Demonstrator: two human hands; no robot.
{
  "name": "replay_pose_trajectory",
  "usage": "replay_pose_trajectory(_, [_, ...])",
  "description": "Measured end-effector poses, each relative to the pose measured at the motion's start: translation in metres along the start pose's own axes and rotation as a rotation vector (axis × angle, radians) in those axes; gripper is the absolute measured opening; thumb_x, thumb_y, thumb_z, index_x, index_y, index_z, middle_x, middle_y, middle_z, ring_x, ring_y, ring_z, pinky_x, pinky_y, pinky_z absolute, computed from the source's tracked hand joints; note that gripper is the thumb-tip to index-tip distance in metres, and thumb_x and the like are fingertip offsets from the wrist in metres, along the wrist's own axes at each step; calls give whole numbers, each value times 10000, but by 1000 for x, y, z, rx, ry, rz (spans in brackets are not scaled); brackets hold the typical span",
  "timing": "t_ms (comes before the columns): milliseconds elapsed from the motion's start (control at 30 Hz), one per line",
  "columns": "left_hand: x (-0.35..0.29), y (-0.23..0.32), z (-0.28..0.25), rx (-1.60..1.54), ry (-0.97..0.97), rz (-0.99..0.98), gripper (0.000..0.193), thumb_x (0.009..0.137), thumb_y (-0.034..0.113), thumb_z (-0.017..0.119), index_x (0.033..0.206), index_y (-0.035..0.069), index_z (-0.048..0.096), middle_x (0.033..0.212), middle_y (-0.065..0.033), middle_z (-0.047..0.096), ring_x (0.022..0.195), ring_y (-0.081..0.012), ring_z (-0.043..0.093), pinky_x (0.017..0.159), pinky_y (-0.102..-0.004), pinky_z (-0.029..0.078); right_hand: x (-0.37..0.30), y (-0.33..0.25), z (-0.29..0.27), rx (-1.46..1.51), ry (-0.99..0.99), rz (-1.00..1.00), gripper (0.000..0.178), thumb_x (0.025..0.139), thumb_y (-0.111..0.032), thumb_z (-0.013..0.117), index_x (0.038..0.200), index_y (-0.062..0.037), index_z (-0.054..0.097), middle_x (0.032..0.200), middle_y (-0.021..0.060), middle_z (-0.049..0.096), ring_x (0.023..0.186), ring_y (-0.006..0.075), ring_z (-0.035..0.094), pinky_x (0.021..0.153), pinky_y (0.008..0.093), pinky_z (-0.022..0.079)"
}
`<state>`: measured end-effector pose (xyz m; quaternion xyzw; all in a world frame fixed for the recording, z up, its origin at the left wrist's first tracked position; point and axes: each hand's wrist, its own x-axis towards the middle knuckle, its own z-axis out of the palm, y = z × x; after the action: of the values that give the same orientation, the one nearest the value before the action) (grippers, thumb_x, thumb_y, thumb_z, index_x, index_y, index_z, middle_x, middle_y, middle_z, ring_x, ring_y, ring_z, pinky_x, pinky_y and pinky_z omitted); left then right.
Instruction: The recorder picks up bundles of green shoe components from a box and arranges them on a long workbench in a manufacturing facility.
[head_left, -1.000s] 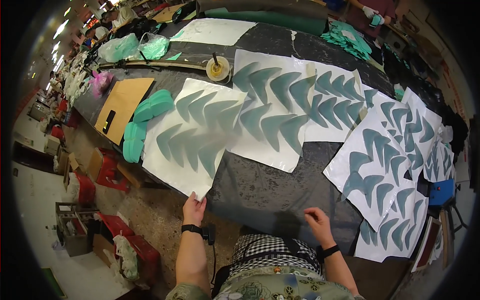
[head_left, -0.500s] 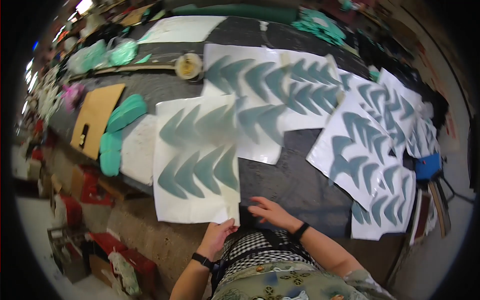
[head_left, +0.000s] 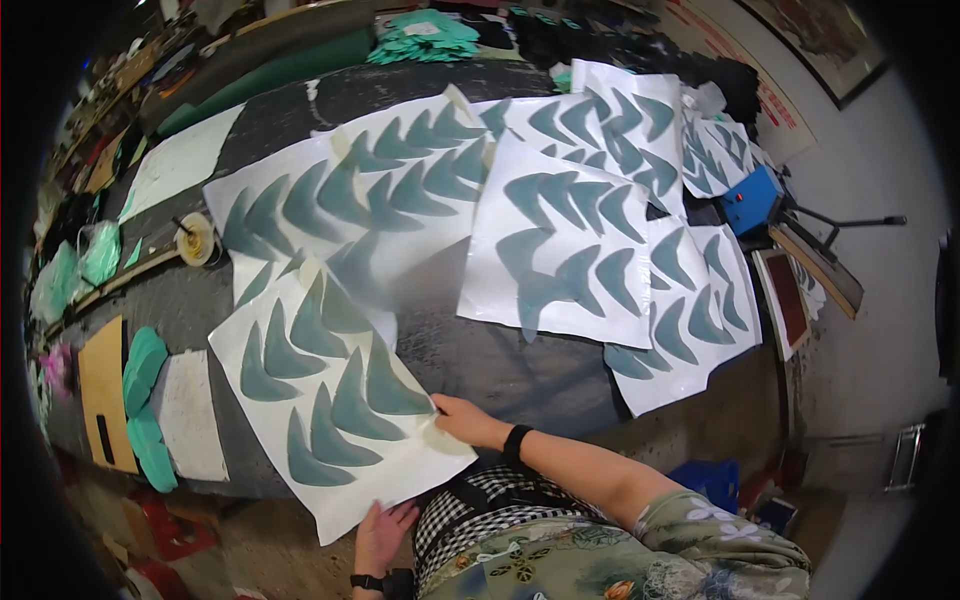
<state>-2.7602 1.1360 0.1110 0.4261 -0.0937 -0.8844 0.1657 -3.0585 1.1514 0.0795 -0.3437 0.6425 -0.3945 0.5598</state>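
A white sheet (head_left: 262, 412) bearing several grey-green crescent-shaped pieces lies turned at an angle, its near part reaching over the table's front edge. My right hand (head_left: 468, 422) pinches this sheet at its right edge. Just below the near edge is my left hand (head_left: 384, 532), its thumb and fingers apart; whether the thumb touches the sheet I cannot tell. Farther back lie more such sheets: one long sheet (head_left: 300, 170) across the middle, another sheet (head_left: 482, 255) to the right, and a sheet (head_left: 690, 375) at the right front.
At the left are stacked green pads (head_left: 150, 450), a tan board (head_left: 100, 380) and a plain white sheet (head_left: 195, 400). A spool (head_left: 197, 240) stands behind them on the dark table (head_left: 520, 360). Green pieces (head_left: 425, 40) are piled at the back. A blue box-like object (head_left: 752, 200) sits at the right edge.
The near sheet has swung round to a slant, its near end shifting right. My right hand has taken hold of its edge; my left hand has opened and moved down. The view has turned right.
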Motion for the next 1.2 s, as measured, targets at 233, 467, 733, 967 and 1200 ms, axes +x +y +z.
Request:
replay_pose_trajectory(233, [10, -7, -14, -61, 201, 279, 450, 947, 188, 570, 1354, 44, 445, 1297, -125, 559, 1191, -288, 553, 966, -438, 490, -62, 63, -100, -99, 230, -68, 317, 899, -50, 474, 1202, -17, 561, 1033, 86, 618, 953, 149, 561, 855, 294, 455])
replay_pose_trajectory(467, [45, -13, 49, 415, 74, 130, 432, 900, -45, 566, 1324, 8, 510, 1220, -80, 616, 1102, -192, 600, 940, -349, 501, -127, 105, -164, 9, 534, 19, 303, 892, -25, 472, 1173, -33, 586, 997, -11, 574, 900, 82, 516, 790, 231, 437])
replay_pose_trajectory(733, [77, 2, 65, 689, 19, 26, 562, 919, 148, 643, 1427, 63, 419, 1295, -129, 568, 1090, -187, 589, 959, -326, 471, -170, 92, -205, -585, 1112, -5, 382, 863, -30, 547, 1242, 7, 536, 1033, 102, 594, 953, 190, 551, 875, 312, 438])
replay_pose_trajectory(967, [90, 109, -2, 103, 330, 251, 432, 940, 162, 616, 1335, 74, 464, 1208, -152, 602, 1091, -267, 602, 921, -393, 514, -65, 2, -143, 166, 617, 56, 292, 911, -140, 614, 1167, 0, 599, 972, 51, 648, 904, 133, 621, 758, 265, 503])
replay_pose_trajectory(1200, [92, 199, -51, 88, 361, 357, 525, 949, 246, 622, 1405, 114, 400, 1377, -169, 484, 1204, -290, 529, 997, -418, 462, 101, -37, -18, 468, 303, 324, 547, 903, -251, 673, 1349, -50, 428, 1072, 73, 607, 969, 162, 608, 780, 322, 535])
